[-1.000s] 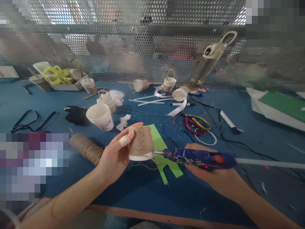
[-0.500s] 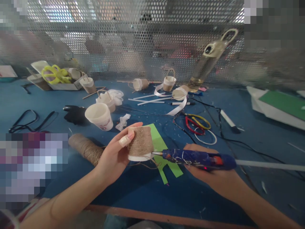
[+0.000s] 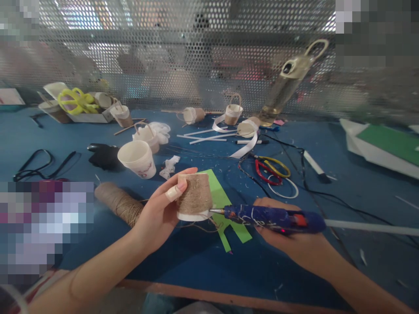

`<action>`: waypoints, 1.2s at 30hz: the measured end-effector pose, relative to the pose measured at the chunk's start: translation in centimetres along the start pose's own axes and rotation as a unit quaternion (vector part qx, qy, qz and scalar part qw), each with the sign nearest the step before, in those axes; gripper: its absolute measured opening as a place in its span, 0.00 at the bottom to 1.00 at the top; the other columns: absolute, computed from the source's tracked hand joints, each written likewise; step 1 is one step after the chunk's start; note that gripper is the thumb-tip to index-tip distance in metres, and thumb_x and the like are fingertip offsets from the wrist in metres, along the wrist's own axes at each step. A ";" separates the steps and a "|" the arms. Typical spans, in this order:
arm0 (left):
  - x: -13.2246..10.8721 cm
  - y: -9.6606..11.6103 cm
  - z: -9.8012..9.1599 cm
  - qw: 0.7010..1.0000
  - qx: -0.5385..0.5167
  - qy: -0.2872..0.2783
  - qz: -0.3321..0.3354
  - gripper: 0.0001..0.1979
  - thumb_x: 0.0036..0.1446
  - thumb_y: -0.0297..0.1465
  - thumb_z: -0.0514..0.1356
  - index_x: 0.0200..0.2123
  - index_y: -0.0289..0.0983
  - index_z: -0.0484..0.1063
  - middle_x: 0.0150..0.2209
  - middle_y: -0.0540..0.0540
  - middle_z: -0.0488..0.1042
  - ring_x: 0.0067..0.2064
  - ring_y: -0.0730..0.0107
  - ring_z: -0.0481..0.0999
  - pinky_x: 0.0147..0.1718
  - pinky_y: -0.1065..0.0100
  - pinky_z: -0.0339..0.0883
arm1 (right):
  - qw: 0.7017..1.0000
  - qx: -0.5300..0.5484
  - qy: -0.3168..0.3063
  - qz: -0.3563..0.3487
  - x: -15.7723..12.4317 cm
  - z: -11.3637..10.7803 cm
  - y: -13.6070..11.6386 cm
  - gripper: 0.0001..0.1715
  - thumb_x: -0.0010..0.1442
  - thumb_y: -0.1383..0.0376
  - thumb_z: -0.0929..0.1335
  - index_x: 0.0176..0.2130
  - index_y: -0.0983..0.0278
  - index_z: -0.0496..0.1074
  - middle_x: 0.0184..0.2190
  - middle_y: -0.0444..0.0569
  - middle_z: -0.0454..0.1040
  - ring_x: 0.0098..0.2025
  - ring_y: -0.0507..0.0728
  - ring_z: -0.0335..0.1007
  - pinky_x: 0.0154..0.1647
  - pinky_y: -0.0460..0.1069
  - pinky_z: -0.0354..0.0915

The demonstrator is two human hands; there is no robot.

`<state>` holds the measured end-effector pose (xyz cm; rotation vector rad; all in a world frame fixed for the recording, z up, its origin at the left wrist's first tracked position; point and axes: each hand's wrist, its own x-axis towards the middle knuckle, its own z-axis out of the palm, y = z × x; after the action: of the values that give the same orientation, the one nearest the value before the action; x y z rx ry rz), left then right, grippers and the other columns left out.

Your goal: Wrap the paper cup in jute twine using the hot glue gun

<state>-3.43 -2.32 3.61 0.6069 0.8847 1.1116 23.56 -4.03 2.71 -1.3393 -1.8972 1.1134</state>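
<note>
My left hand [image 3: 160,209] grips a small paper cup [image 3: 195,195] wound with brown twine, its white rim turned downward. A plaster or tape wraps the thumb. My right hand [image 3: 281,237] is closed round a blue hot glue gun [image 3: 262,216], whose red light is lit. The gun's metal nozzle touches, or almost touches, the cup's lower right edge where the twine meets the white band. A loose strand of twine [image 3: 214,223] hangs beneath the cup. Behind it lies a cut sheet of green paper [image 3: 225,200]. The twine spool [image 3: 121,203] rests left of my left hand.
A white foam cup [image 3: 137,159] stands behind my left hand. Along the back are several little twine baskets [image 3: 233,114], a water bottle [image 3: 283,87] and a perforated metal screen [image 3: 183,56]. Red-and-yellow-handled pliers [image 3: 270,168] and a black cable [image 3: 327,192] lie to the right.
Almost nothing differs. The whole view has shifted very slightly; the cup and the glue gun nozzle keep their place against each other.
</note>
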 end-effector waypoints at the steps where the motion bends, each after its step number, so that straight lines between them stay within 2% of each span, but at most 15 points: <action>1: 0.0 0.0 0.0 1.000 0.001 -0.001 0.000 0.20 0.54 0.39 0.69 0.51 0.41 0.80 0.50 0.42 0.81 0.50 0.52 0.78 0.40 0.64 0.74 | 1.000 -0.002 0.003 0.000 0.0 0.0 0.0 0.04 0.58 0.67 0.68 0.31 0.58 0.69 0.26 0.43 0.70 0.27 0.54 0.64 0.24 0.49 0.61; 11: 0.0 0.0 0.1 1.000 0.017 0.007 -0.004 0.21 0.54 0.40 0.69 0.51 0.41 0.80 0.49 0.43 0.80 0.48 0.55 0.77 0.41 0.63 0.74 | 1.000 -0.019 -0.011 -0.011 0.1 -0.1 0.4 0.06 0.57 0.69 0.67 0.30 0.58 0.66 0.25 0.41 0.66 0.26 0.53 0.62 0.25 0.48 0.62; 21: 0.0 0.0 0.1 1.000 0.030 0.001 -0.004 0.22 0.55 0.40 0.68 0.52 0.42 0.79 0.51 0.42 0.79 0.50 0.52 0.76 0.43 0.59 0.74 | 0.999 -0.021 -0.020 -0.013 0.0 -0.2 0.5 0.09 0.59 0.69 0.67 0.30 0.58 0.64 0.24 0.40 0.64 0.26 0.53 0.61 0.24 0.47 0.61; 36: -0.1 0.0 0.1 0.999 0.036 0.004 -0.004 0.23 0.54 0.40 0.69 0.53 0.42 0.78 0.52 0.42 0.79 0.51 0.50 0.76 0.43 0.61 0.72 | 1.000 0.001 -0.022 0.004 0.1 0.0 0.0 0.11 0.56 0.69 0.68 0.27 0.59 0.62 0.23 0.40 0.61 0.25 0.52 0.57 0.23 0.47 0.58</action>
<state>-3.41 -2.41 3.68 0.6573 0.9366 1.0803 23.54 -3.91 2.69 -1.3318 -1.9243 1.1566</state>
